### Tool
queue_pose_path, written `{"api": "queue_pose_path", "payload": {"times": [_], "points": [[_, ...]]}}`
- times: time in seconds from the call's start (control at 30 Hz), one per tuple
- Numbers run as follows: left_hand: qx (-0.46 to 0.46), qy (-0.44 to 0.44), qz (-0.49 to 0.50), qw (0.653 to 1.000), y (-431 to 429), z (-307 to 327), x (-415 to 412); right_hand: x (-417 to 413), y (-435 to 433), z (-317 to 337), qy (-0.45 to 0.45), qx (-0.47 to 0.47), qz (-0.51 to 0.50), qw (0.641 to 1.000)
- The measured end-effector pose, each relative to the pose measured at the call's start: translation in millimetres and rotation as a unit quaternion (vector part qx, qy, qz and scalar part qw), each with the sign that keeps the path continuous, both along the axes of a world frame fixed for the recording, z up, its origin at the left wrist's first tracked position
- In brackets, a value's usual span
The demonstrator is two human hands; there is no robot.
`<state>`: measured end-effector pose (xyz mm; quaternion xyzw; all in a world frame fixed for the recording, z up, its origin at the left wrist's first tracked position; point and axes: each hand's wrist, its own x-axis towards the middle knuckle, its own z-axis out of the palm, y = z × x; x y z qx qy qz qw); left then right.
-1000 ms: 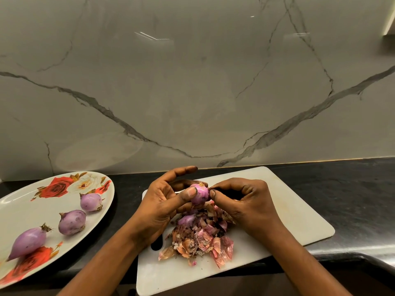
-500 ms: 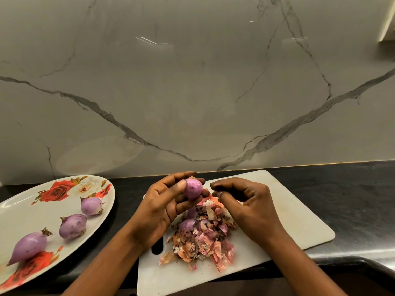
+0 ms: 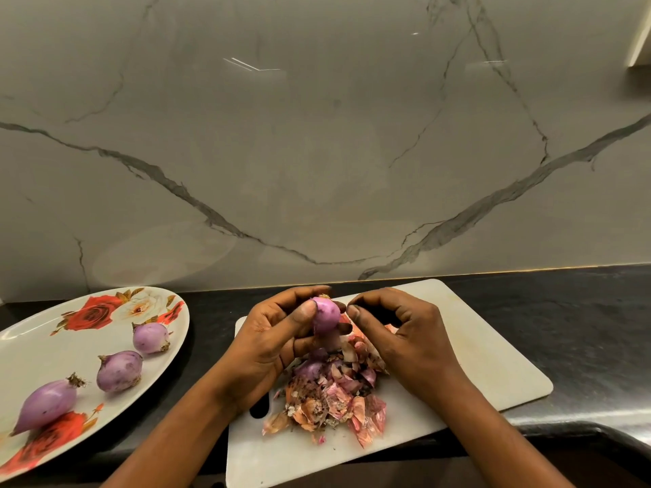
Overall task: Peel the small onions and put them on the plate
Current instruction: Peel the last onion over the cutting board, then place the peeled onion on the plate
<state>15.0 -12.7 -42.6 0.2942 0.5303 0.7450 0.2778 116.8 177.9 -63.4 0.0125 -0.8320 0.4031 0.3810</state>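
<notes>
Plate [image 3: 53,346] left, cutting board [image 3: 475,346] right, both on the counter [image 3: 581,311].
I see three onions [image 3: 119,370] on the plate, a peel heap [image 3: 334,399] on the board, and the left hand [image 3: 274,336] holding an onion [image 3: 326,315] above it, right hand [image 3: 405,336] just beside.

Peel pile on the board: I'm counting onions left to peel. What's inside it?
What looks like one purple onion shows half-buried at the far left of the peel pile, near the left hand. Whether more lie under the skins cannot be seen.
</notes>
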Motion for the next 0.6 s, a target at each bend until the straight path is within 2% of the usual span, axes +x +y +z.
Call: {"api": "queue_pose_path", "payload": {"times": [0.17,0.37,0.6], "points": [[0.04,-0.061,0.003,0.997,-2,0,-7,3,0,0,-0.006,-0.047,-0.029,0.998],[0.029,-0.047,0.032,0.998,-1,-7,-10,5,2,-1,-0.019,-0.064,0.001,0.998],[0.021,-0.005,0.014,1.0,-2,-10,-14,7,-2,2,-0.033,-0.077,0.022,0.996]]}}
